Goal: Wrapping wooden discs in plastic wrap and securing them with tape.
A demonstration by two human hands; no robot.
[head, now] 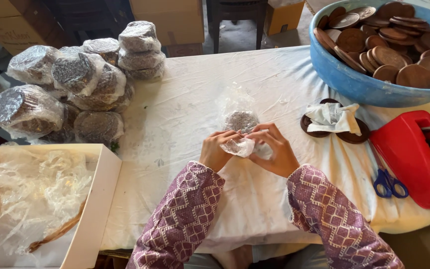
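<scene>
A clear plastic bag [240,130] holding a stack of dark round discs lies near the middle of the table [274,79], its loose end gathered between both hands so the wrap can be drawn tight. The left hand [217,149] and right hand [274,149] each pinch the plastic. Finished bundles [75,84] are heaped at the table's far left corner; the blue basin [344,79] of loose discs sits at the far right corner, and the red tape dispenser [409,154] and the blue-handled scissors [388,183] lie along the right edge within reach.
</scene>
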